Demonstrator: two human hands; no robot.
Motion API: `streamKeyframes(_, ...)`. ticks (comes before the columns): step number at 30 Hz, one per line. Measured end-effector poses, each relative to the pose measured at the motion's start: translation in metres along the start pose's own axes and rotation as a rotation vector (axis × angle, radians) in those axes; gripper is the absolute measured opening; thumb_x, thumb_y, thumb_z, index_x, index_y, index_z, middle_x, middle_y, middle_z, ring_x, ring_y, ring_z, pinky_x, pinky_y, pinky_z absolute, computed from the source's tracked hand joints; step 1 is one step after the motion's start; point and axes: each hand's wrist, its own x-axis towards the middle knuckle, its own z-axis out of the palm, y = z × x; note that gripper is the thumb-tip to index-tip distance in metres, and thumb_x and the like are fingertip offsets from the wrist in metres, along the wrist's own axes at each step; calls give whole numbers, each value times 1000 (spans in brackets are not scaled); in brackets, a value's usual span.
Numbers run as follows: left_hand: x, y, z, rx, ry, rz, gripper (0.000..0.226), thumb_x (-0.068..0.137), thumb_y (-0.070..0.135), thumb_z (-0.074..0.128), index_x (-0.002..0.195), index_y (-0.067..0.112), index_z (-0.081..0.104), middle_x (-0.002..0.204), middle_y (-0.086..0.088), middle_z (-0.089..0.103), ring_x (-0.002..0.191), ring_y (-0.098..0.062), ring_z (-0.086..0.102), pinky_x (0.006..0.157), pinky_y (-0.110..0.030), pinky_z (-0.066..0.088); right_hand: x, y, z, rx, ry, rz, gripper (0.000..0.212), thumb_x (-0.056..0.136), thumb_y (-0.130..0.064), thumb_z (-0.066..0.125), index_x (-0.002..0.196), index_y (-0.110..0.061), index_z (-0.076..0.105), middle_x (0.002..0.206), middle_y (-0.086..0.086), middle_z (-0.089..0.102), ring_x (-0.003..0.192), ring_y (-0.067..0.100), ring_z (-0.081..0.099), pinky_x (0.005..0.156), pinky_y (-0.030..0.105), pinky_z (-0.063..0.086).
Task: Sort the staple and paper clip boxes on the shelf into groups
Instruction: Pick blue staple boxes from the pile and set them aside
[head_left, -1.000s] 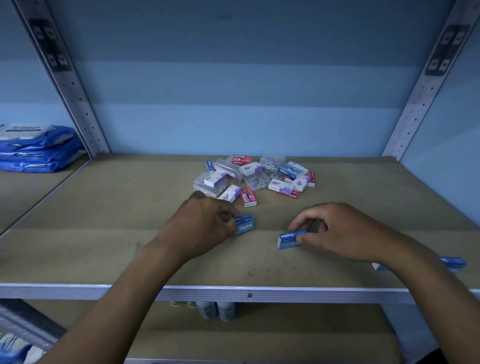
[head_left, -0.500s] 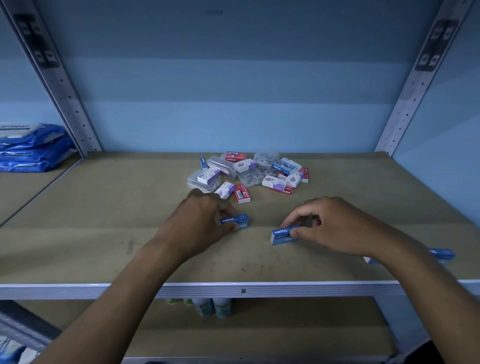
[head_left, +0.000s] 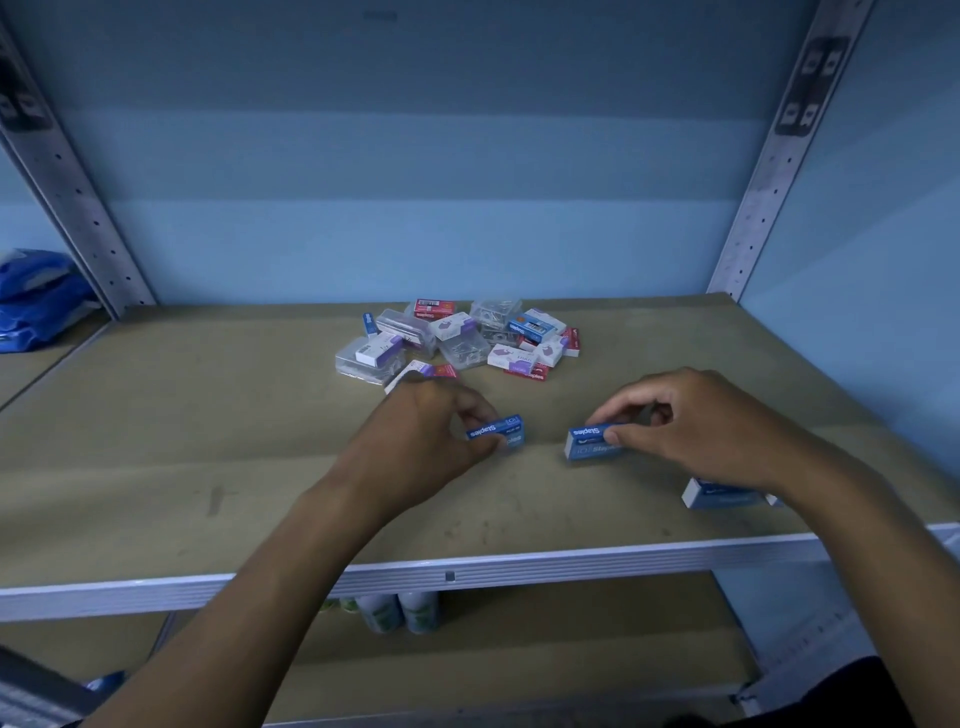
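My left hand pinches a small blue Staples box between thumb and fingers, just above the brown shelf board. My right hand grips a second blue Staples box that rests on the board a short way to the right. Behind both hands lies a mixed pile of red, blue and white-purple boxes and clear plastic clip cases. Another blue and white box lies near the front edge, partly hidden under my right forearm.
Perforated metal uprights frame the bay on both sides. Blue plastic packs lie on the neighbouring shelf at left. Below the white front rail, bottles stand on the lower shelf.
Both hands have stayed on their blue boxes. The left one has turned its box so the printed side faces me. The other box has scarcely moved.
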Motion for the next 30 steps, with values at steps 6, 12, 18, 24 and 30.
streamKeyframes(6,16,31,23,-43,2,89,16,81,36,75,93,27,77,86,15,68,81,-2,57,73,-13,42,-18,28,-17,-29,90,70,11,84,-34,76,90,-44,78,75,-34,66,63,-2,56,58,8,38)
streamKeyframes(12,36,61,49,-81,20,185,16,82,34,74,95,26,77,88,10,70,78,-3,56,70,-5,35,-38,41,-35,-6,153,114,14,88,-22,75,96,-33,80,58,-37,59,61,-18,54,59,3,37)
streamKeyframes(18,51,76,74,-86,-7,236,17,81,35,75,95,26,77,88,9,68,77,-5,55,74,-19,40,-53,56,-47,-8,186,181,15,89,-20,74,102,-26,81,77,-22,65,59,-20,53,60,1,38)
streamKeyframes(24,57,88,88,-106,-23,242,16,83,35,73,98,29,76,90,12,67,80,-6,54,77,-21,42,-60,80,-54,13,204,245,15,90,-27,74,96,-39,79,81,-22,70,59,-14,54,57,2,36)
streamKeyframes(30,63,94,102,-117,-25,245,15,82,40,72,96,35,74,88,14,66,82,-7,54,77,-24,45,-63,100,-56,-8,165,316,14,89,-31,73,94,-43,78,91,-23,70,74,-17,57,61,8,36)
